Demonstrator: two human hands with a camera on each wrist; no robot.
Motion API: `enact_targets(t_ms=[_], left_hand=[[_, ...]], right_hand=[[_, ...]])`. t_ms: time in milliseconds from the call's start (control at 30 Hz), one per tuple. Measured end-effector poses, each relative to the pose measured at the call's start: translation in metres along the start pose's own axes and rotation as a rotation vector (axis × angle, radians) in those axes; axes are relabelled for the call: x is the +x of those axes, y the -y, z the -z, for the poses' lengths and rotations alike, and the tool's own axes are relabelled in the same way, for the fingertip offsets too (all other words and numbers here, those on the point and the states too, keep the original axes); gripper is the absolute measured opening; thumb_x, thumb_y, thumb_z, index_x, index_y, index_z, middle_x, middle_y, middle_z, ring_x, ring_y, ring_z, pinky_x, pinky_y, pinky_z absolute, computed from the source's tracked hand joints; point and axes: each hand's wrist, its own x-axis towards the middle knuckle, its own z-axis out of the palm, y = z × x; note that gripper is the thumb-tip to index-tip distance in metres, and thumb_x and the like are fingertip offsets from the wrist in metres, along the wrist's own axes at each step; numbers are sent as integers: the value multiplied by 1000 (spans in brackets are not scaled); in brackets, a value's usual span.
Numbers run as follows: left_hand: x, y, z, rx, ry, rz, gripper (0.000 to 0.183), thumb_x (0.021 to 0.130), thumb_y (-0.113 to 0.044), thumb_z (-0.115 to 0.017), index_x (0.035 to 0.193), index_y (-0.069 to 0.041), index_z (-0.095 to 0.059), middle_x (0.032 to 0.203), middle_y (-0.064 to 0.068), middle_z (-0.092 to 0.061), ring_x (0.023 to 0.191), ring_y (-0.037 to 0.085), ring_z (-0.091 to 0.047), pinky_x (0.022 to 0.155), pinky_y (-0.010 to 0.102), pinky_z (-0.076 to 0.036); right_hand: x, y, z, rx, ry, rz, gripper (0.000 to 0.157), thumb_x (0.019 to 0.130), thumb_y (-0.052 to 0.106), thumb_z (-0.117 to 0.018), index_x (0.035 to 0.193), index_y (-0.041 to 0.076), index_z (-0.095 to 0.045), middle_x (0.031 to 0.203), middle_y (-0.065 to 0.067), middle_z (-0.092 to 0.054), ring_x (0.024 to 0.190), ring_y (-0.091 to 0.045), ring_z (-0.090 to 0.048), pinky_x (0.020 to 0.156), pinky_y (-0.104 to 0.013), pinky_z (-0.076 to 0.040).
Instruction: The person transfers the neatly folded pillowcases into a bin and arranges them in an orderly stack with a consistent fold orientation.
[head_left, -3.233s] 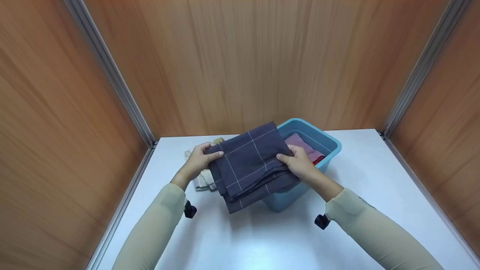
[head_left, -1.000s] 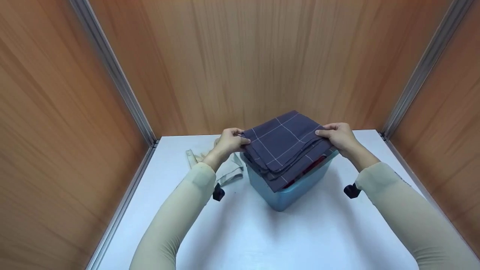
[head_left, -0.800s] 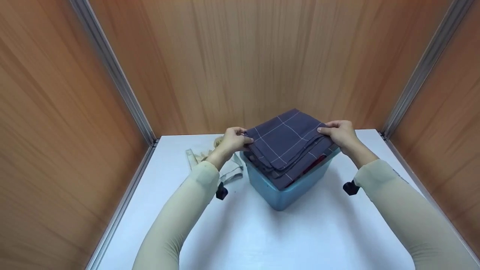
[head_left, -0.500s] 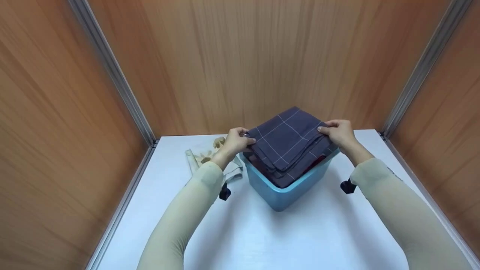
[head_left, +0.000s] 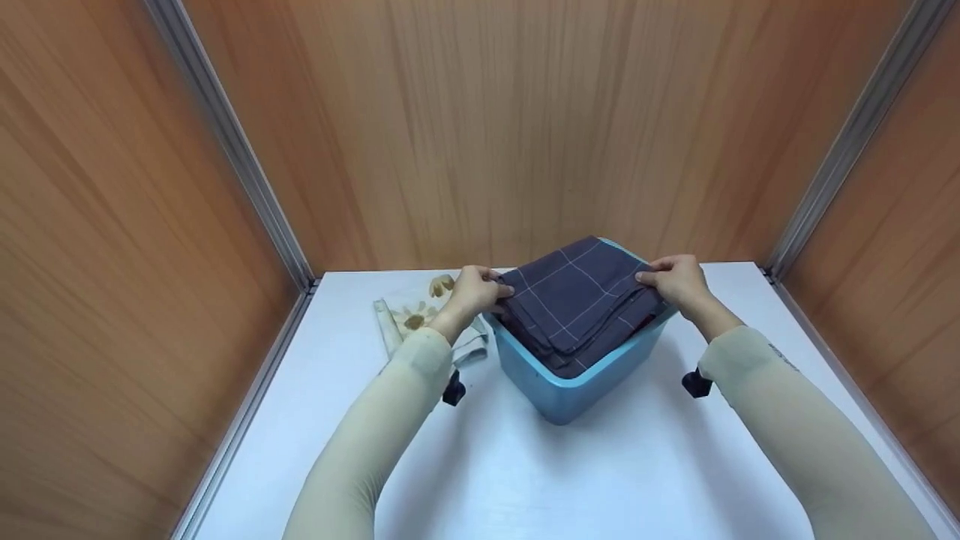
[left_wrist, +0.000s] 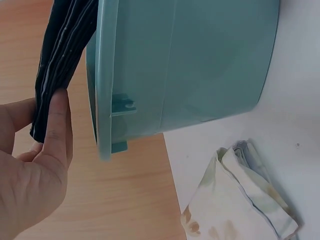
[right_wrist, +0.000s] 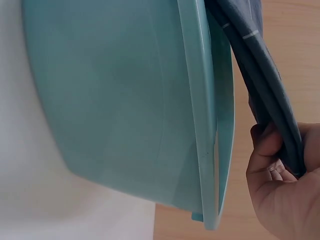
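A folded dark purple-grey cloth (head_left: 581,292) with a white line grid lies across the mouth of a blue plastic bin (head_left: 564,401), its near part below the rim. My left hand (head_left: 472,294) pinches its left edge, thumb on top and fingers beneath. At the opposite edge, my right hand (head_left: 681,285) pinches the cloth the same way. In the left wrist view the layered edge of the cloth (left_wrist: 60,60) shows just outside the rim. The right wrist view shows the fold of the cloth (right_wrist: 270,85) sticking out past the rim too. Most of the bin's contents are hidden.
Left of the bin, a pale folded cloth (head_left: 415,319) with a brown flower print lies on the white table (head_left: 510,480). Wood-grain panels (head_left: 487,135) stand behind and at both sides. The back panel is close to the bin.
Both hands have carried the folded cloth right from in front of the bin to over it, then lowered it. Pink fabric seen earlier inside the bin is now covered.
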Motion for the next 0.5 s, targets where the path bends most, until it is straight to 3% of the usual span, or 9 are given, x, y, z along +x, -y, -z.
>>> enact_targets(t_ms=[200,367,500], left_hand=[[2,-1,-4,21,-12,4,35,99,-1,-75,131,9,-66,128,25,-69,104,35,-79,80,32,-68],[1,-2,-7,1,-12,7,36,98,-1,-76,131,10,-66,127,26,-68,97,30,-79,77,30,-67],[1,-2,-9,-10,-23,11,37,97,1,-76,131,11,-65,125,25,-67,93,28,-77,76,30,-67]], right_hand=[[0,0,2,-15,-25,-15,40,105,18,-71,138,-5,-68,142,-22,-63,122,-29,-59,96,-33,-54],[0,-4,3,-39,-51,21,43,103,19,-74,137,-6,-69,145,-27,-63,134,-37,-58,110,-45,-52],[-1,-6,2,-44,-72,27,42,102,19,-75,135,-6,-71,145,-27,-65,134,-36,-59,111,-46,-51]])
